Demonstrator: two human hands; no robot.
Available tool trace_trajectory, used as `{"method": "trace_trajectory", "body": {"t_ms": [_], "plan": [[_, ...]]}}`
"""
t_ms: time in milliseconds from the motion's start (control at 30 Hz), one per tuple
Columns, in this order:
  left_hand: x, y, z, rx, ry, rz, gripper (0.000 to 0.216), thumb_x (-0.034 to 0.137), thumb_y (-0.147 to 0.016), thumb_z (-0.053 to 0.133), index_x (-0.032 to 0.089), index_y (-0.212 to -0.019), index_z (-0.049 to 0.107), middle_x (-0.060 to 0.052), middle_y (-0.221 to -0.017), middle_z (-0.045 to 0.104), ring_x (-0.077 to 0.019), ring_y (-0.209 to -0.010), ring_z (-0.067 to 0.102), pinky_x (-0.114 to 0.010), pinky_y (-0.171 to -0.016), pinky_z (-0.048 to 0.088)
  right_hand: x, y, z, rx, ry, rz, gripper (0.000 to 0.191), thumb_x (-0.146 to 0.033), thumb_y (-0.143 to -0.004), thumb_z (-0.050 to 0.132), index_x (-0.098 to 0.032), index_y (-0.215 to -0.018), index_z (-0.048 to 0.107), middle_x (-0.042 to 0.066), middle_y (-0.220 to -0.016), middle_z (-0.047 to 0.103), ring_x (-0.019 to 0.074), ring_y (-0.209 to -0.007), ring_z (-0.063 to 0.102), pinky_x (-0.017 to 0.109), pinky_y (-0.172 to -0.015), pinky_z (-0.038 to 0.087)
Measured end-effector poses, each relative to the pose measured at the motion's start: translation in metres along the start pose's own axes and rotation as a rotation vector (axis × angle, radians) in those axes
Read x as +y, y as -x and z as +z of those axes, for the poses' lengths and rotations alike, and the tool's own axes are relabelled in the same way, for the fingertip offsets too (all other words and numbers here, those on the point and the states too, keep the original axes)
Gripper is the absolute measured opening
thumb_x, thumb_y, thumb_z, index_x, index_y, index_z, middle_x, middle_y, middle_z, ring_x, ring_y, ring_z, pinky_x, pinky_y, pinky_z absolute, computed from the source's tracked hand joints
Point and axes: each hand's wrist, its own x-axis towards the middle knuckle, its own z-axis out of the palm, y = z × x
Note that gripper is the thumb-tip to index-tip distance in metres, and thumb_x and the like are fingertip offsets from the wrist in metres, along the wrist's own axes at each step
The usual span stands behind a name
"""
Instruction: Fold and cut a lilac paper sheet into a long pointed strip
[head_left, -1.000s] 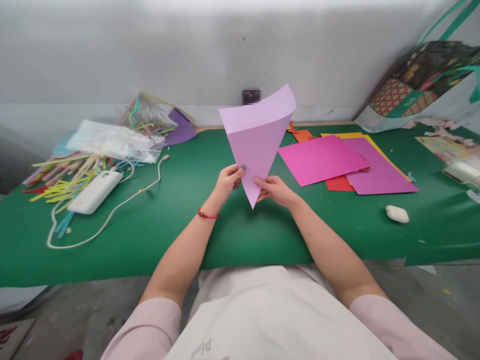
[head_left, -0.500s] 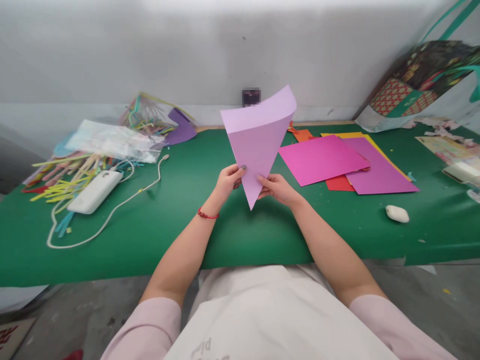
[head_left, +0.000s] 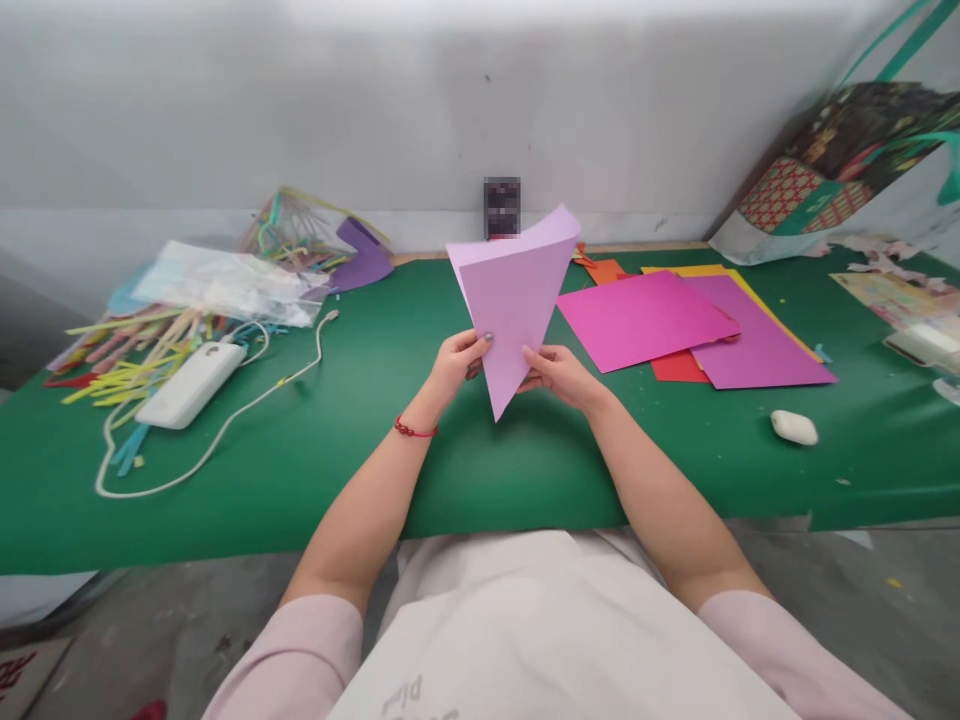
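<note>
A folded sheet of light purple paper (head_left: 514, 300) stands raised above the green table (head_left: 360, 400), its pointed end down and its wide, curved edge up. My left hand (head_left: 459, 360) pinches its left edge low down, thumb in front and fingers behind. On the opposite edge my right hand (head_left: 559, 375) grips it the same way, close to the lower point. The layers part at the upper left of the paper. Some fingers of both hands are hidden behind it.
Magenta paper (head_left: 645, 315) lies over purple paper (head_left: 757, 340) and other sheets at right. A white earphone case (head_left: 794, 428) is nearer the front. At left are a white power bank (head_left: 191, 385) with its cable, paper strips (head_left: 124, 370) and a clear plastic bag (head_left: 225, 280).
The top of the light purple paper has come lower and tilted, and its layers show apart at the upper left. Its lower point has shifted slightly left. Both hands still hold it.
</note>
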Motion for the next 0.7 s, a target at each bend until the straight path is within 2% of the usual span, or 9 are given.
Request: {"method": "trace_trajectory", "body": {"t_ms": [133, 400, 500, 700], "plan": [[-0.0005, -0.0003, -0.0011, -0.027, 0.006, -0.008, 0.041, 0.050, -0.064, 0.075, 0.017, -0.057, 0.050, 0.008, -0.044, 0.030, -0.0043, -0.037, 0.027, -0.022, -0.037, 0.014, -0.0025, 0.0004, -0.0044, 0.044, 0.006, -0.056, 0.050, -0.058, -0.066, 0.072, -0.014, -0.088, 0.067, 0.010, -0.087, 0.072, 0.0225, -0.085, 0.070, 0.036, -0.072, 0.061], [-0.0016, -0.0017, -0.0013, -0.044, -0.006, 0.001, 0.042, 0.052, -0.063, 0.075, 0.018, -0.058, 0.050, 0.009, -0.044, 0.029, -0.0039, -0.036, 0.025, -0.021, -0.036, 0.014, 0.0000, -0.0037, -0.0031, 0.164, 0.023, -0.102, 0.051, -0.056, -0.054, 0.079, -0.016, -0.084, 0.069, 0.006, -0.083, 0.072, 0.0210, -0.080, 0.068, 0.037, -0.071, 0.060], [-0.0014, -0.0017, -0.0012, -0.039, -0.018, 0.008, 0.042, 0.053, -0.062, 0.074, 0.018, -0.058, 0.050, 0.009, -0.043, 0.028, -0.0038, -0.036, 0.025, -0.021, -0.037, 0.014, 0.0022, -0.0050, -0.0022, 0.193, 0.039, -0.121, 0.047, -0.055, -0.057, 0.078, -0.017, -0.084, 0.069, 0.005, -0.081, 0.071, 0.0204, -0.078, 0.068, 0.038, -0.072, 0.060], [0.0016, 0.0000, -0.0011, -0.046, -0.018, -0.017, 0.041, 0.052, -0.062, 0.073, 0.018, -0.059, 0.050, 0.009, -0.044, 0.028, -0.0039, -0.037, 0.024, -0.021, -0.037, 0.014, -0.0002, -0.0009, -0.0080, 0.115, 0.031, -0.126, 0.048, -0.058, -0.063, 0.074, -0.017, -0.088, 0.069, 0.007, -0.086, 0.071, 0.0214, -0.086, 0.068, 0.036, -0.074, 0.060]]}}
